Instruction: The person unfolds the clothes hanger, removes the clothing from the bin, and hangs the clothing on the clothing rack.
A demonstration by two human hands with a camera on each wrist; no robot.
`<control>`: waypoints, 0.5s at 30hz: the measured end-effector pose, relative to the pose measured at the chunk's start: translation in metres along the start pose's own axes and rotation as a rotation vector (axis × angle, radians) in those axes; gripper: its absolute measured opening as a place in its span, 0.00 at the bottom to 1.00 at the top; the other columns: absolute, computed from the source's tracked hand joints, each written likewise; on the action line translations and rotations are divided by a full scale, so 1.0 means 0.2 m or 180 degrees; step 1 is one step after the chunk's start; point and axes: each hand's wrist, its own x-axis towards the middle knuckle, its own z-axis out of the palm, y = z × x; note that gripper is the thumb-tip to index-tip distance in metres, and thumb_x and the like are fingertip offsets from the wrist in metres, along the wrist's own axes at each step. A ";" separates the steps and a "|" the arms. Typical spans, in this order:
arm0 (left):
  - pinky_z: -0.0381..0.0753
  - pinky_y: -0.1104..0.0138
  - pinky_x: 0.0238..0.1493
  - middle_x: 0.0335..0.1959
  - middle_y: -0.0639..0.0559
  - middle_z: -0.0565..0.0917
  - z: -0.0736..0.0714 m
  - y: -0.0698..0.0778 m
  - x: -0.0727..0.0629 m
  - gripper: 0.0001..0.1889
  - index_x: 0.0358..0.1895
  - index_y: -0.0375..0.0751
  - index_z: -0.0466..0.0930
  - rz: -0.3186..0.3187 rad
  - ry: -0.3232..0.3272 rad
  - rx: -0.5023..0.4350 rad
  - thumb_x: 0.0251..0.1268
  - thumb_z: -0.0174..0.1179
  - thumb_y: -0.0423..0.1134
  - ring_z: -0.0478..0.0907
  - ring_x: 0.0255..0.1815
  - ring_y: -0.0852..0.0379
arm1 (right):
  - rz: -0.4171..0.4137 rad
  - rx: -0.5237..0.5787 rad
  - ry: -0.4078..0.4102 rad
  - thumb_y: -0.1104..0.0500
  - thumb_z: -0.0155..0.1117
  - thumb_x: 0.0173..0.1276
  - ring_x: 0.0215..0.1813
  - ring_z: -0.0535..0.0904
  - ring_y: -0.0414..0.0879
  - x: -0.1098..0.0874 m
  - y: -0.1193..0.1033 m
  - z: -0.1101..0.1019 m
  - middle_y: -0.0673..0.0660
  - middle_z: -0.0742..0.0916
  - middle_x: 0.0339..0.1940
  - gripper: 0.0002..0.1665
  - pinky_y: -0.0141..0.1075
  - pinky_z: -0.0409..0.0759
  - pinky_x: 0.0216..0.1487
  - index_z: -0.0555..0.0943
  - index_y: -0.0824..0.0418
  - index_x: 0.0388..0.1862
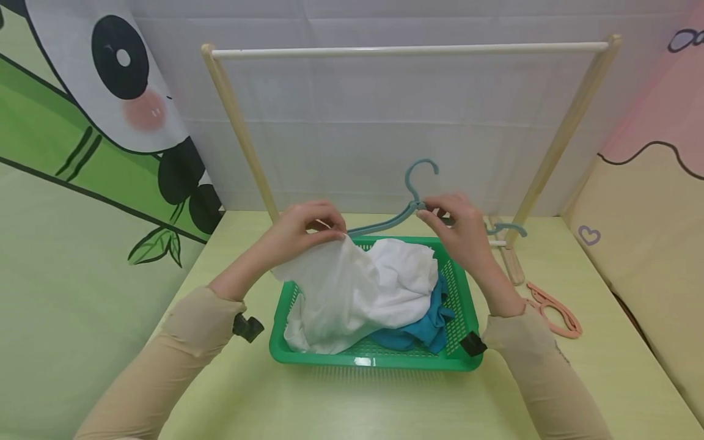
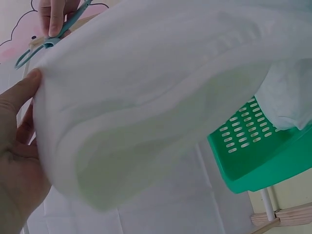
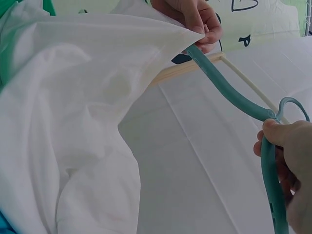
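Above the green plastic basket's (image 1: 330, 360) far side, the left hand (image 1: 312, 226) pinches a white garment (image 1: 346, 293) trailing into it; the right hand (image 1: 461, 229) grips a teal clothes hanger (image 1: 385, 225) beside its hook. Threading looks underway (barely, I'd say); the hanger likely needs sliding deeper.

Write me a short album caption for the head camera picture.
The left hand pinches white cloth while the right hand grips a blue-green hanger, a green basket close by.
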 end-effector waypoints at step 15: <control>0.86 0.63 0.48 0.47 0.48 0.83 0.01 0.00 0.04 0.17 0.52 0.41 0.80 -0.0275 0.0256 0.0197 0.59 0.70 0.34 0.82 0.45 0.55 | 0.0082 0.0308 0.0131 0.64 0.68 0.66 0.37 0.70 0.35 0.04 0.06 -0.01 0.59 0.85 0.34 0.08 0.17 0.72 0.35 0.87 0.64 0.43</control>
